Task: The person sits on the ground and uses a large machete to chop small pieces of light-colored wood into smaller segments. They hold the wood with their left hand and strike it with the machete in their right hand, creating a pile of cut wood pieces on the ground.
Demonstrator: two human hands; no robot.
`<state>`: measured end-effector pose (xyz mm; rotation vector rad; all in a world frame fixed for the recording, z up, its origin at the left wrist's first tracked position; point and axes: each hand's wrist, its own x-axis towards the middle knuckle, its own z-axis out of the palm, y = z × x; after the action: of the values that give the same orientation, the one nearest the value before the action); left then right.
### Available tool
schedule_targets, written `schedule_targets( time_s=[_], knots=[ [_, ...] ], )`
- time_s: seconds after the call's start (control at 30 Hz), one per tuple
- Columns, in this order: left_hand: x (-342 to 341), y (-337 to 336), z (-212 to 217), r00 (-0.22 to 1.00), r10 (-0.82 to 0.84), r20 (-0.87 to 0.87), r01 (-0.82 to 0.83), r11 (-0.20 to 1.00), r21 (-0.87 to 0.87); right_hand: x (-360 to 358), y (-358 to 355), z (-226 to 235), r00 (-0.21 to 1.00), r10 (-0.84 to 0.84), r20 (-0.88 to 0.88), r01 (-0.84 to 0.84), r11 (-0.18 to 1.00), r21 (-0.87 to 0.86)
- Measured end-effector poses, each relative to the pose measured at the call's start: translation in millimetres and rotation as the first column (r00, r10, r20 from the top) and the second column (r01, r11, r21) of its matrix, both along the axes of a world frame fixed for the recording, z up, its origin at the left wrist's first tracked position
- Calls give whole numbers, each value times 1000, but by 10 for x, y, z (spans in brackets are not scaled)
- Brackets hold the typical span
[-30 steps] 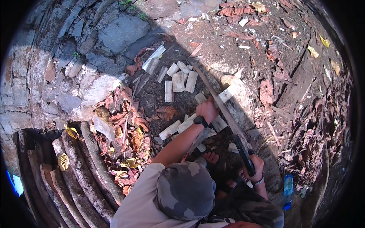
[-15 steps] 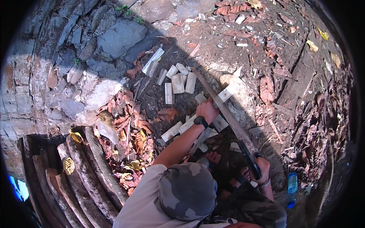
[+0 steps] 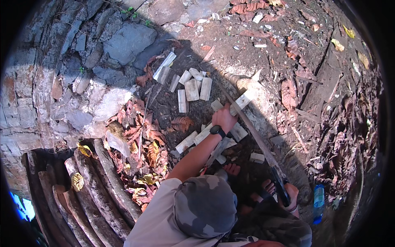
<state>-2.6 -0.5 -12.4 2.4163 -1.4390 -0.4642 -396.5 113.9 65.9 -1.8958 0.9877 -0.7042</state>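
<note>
My left hand, with a dark watch at the wrist, is closed on a pale strip of wood. The strip rests on a light-coloured stump or stone and its far end sticks out past a handsaw. The long brown blade lies slantwise across the wood, close beside my left fingers. At the lower right my right hand is wrapped round the saw's black handle. More cut wood pieces lie around and under my left forearm.
Short wood blocks are heaped on the soil ahead. A blue-tinted plastic bottle is near my right hand. Dry leaves and a stack of logs lie to the left, below a stone wall. Bare toes show close by.
My right hand has drawn the saw back toward the lower right, and its tip is nearer the wood strip. My left hand stays in place on the wood.
</note>
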Motion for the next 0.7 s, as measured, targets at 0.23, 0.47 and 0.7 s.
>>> schedule_targets(
  time_s=[0.23,0.47,0.7],
  knots=[
    [56,20,-55,1000,-13,0,13,999,53,830,-602,-171,996,90,27,-90,996,28],
    [8,1,-18,1000,16,3,-16,999,41,-464,222,-172,999,20,-41,-20,1000,10],
    [-30,-56,-2,1000,-20,15,20,1000,2,520,-466,-110,997,66,40,-66,998,10]
  ],
)
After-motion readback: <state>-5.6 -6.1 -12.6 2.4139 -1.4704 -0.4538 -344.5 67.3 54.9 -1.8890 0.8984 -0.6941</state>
